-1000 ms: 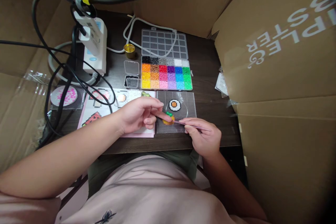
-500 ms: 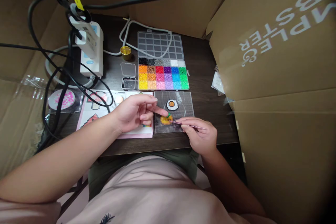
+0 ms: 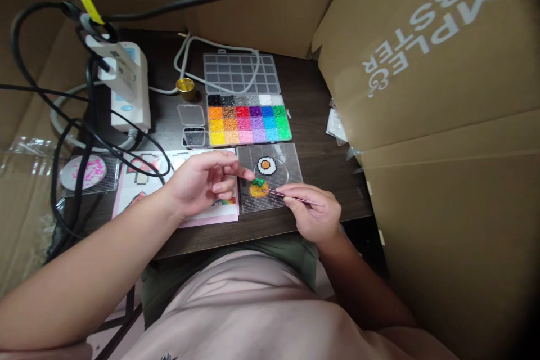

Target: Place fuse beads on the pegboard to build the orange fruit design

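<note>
My right hand [image 3: 317, 218] grips thin metallic tweezers [image 3: 297, 197], whose tips reach the right side of an orange bead fruit [image 3: 258, 190] with a green top. That fruit lies on a clear pegboard [image 3: 295, 166]. Behind it on the same board sits a fried-egg bead piece [image 3: 267, 166], white with a dark outline and an orange middle. From the left comes my left hand [image 3: 200, 183], palm partly turned up. Its index finger is stretched out to the edge of the green top, the other fingers loosely bent, and I see nothing held in it.
A sectioned bead box [image 3: 248, 118] with its lid open stands behind the board. Left of it are a small black-bead case [image 3: 194, 136] and a gold cup [image 3: 185, 88]. Pattern sheets [image 3: 126, 194] lie under my left forearm. Cables surround a power strip [image 3: 139, 90]; cardboard [image 3: 422, 180] walls the right.
The whole view has shifted, so things sit further left in the picture. My left index fingertip has drawn back slightly, and more of the green top shows. The tweezers remain at the fruit.
</note>
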`<state>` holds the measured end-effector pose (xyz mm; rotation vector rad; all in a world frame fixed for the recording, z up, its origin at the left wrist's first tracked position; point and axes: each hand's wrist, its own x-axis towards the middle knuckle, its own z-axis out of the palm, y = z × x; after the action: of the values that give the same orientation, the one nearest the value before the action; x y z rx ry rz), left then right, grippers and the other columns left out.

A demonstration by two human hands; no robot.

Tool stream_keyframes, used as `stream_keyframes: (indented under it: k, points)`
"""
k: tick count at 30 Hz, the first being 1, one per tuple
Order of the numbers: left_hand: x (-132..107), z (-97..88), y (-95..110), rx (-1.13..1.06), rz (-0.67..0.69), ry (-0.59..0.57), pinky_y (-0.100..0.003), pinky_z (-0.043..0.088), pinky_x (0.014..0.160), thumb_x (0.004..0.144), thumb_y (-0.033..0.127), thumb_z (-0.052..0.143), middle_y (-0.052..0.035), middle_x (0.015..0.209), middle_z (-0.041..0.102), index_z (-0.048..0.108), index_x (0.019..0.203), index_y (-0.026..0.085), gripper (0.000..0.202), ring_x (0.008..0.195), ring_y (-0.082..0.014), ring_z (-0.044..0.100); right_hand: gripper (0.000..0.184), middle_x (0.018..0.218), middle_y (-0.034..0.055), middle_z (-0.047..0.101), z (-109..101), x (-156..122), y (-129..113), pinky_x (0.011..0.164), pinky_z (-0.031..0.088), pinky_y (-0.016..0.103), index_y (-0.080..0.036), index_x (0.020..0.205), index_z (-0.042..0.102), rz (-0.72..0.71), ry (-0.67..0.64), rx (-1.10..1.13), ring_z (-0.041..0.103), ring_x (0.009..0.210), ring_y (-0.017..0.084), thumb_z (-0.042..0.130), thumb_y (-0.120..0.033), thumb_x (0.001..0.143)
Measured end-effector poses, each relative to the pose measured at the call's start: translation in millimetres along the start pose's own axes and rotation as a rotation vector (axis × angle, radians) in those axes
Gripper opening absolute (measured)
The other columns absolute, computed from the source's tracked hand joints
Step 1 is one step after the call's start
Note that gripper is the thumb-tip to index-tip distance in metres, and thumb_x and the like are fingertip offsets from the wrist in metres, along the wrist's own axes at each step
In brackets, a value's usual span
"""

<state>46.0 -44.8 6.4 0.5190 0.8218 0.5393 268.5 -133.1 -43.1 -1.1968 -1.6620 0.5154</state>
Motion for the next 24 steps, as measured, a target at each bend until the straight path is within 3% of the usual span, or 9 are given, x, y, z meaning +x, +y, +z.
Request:
stream_keyframes:
  k: [4, 7, 13, 18, 24]
  points:
    - [0.0, -0.1, 1.7, 0.038, 0.029, 0.039, -0.021, 0.029, 0.043, 0.071, 0.024, 0.059, -0.0063, 0.071, 0.061, 0.05, 0.062, 0.012, 0.017, 0.039, -0.003, 0.029, 0.024, 0.094, 0.0085, 0.078, 6.0, -6.4, -6.8, 0.074, 0.063, 0.03, -0.02, 0.096, 0.071, -0.256, 0.145, -0.102, 0.075, 0.081, 0.018, 0.067, -0.004, 0.078]
    - [1.2, -0.7, 2.9, 0.028, 0.067, 0.062, -0.022, 0.029, 0.043, 0.071, 0.023, 0.058, -0.0022, 0.064, 0.051, 0.05, 0.063, 0.013, 0.015, 0.039, -0.0035, 0.027, 0.026, 0.095, 0.0085, 0.078, 12.8, -10.4, -12.5, 0.073, 0.064, 0.03, -0.021, 0.099, 0.068, -0.346, 0.24, -0.133, 0.075, 0.08, 0.017, 0.066, -0.004, 0.08]
    - [1.2, 0.8, 1.6, -0.011, 0.14, 0.065, -0.021, 0.025, 0.043, 0.07, 0.02, 0.056, 0.003, 0.056, 0.028, 0.043, 0.059, 0.015, 0.018, 0.044, -0.0058, 0.024, 0.018, 0.096, 0.0087, 0.078, 27.2, -20.2, -21.0, 0.073, 0.064, 0.029, -0.02, 0.098, 0.067, -0.35, 0.304, -0.138, 0.075, 0.085, 0.017, 0.063, -0.009, 0.084]
    - [1.0, -1.6, 0.3, -0.049, 0.203, 0.03, -0.022, 0.018, 0.041, 0.069, 0.018, 0.055, 0.0041, 0.052, 0.02, 0.03, 0.054, 0.017, 0.029, 0.043, -0.0069, 0.022, 0.017, 0.099, 0.0092, 0.077, 36.6, -26.9, -21.9, 0.074, 0.064, 0.029, -0.02, 0.098, 0.068, -0.363, 0.312, -0.158, 0.075, 0.088, 0.017, 0.062, -0.01, 0.085]
    - [-0.7, -3.9, -1.8, -0.055, 0.32, -0.016, -0.024, 0.018, 0.04, 0.073, 0.017, 0.05, 0.0039, 0.044, 0.011, 0.016, 0.052, 0.018, 0.04, 0.037, -0.0084, 0.017, 0.02, 0.099, 0.0103, 0.077, 41.1, -28.6, -18.5, 0.079, 0.063, 0.033, -0.02, 0.1, 0.069, -0.315, 0.421, -0.094, 0.074, 0.091, 0.019, 0.063, -0.009, 0.084]
